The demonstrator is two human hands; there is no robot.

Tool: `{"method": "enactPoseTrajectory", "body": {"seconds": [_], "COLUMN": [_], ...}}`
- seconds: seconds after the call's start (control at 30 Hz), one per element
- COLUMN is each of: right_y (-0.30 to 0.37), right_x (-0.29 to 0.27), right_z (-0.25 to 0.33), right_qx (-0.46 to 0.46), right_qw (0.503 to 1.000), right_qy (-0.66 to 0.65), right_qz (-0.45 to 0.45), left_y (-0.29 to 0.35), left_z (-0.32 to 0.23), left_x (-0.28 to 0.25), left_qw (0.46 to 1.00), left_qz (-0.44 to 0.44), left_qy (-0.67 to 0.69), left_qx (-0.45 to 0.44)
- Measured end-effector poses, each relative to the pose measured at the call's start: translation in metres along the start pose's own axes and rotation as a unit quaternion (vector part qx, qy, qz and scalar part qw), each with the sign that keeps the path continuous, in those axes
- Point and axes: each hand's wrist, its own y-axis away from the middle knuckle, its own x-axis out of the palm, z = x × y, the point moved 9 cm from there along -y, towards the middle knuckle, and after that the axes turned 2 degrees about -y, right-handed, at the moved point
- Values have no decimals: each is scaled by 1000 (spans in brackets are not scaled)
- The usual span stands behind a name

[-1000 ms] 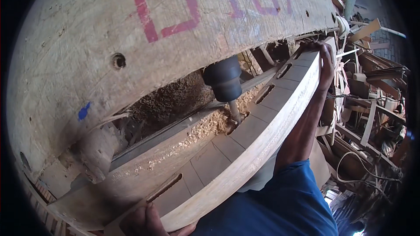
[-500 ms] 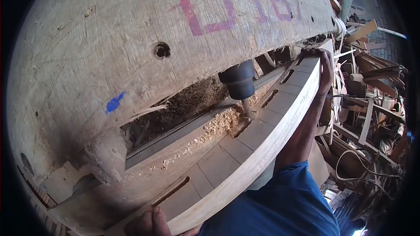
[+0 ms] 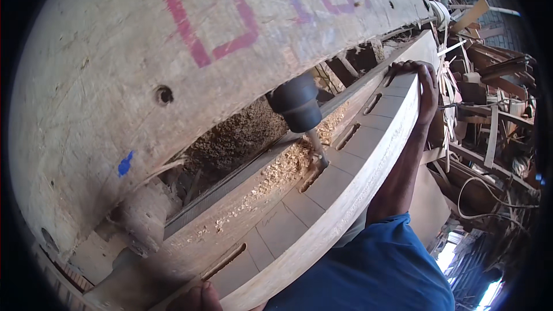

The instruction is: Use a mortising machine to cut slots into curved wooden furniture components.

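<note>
A thick, curved wooden piece (image 3: 282, 236) slants from the lower left to the upper right, with pencil lines and several long slots along its face. My right hand (image 3: 422, 83) is wrapped over its far end. At the near end my left hand (image 3: 199, 299) grips the piece, its fingertips on the face; the rest of it is cut off by the lower edge. Between my hands, a spinning-type drill bit (image 3: 316, 145) in a dark chuck (image 3: 296, 105) reaches down into the end of a middle slot. Pale wood shavings (image 3: 288, 167) heap beside that slot.
A large worn wooden board (image 3: 115, 51) with painted marks and round holes overhangs the chuck. More sawdust (image 3: 236, 132) lies beneath it. Wood offcuts (image 3: 495, 80) and a looped cable (image 3: 461, 195) crowd the right side.
The view has shifted, so the overhanging board appears farther left and lower. Both hands still hold the curved piece, and the bit stays at the same slot.
</note>
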Motion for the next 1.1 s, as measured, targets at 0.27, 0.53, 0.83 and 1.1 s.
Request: {"method": "enactPoseTrajectory", "body": {"seconds": [0.27, 0.53, 0.83, 1.1], "right_y": [-14, 1, 32, 28], "right_x": [9, 14, 18, 7], "right_z": [1, 15, 17, 15], "right_qx": [14, -17, -57, -68], "right_qw": [999, 978, 989, 986], "right_qy": [46, 207, 138, 151], "right_qz": [-19, -23, -15, 6], "left_y": [0, -3, -22, -34], "left_z": [-3, 12, 3, -1], "left_x": [0, -5, -11, 2], "left_qw": [1000, 998, 985, 976], "left_qz": [-1, 38, 51, 39], "left_qy": [-22, -54, -157, -137], "left_qx": [7, 6, -53, -166]}}
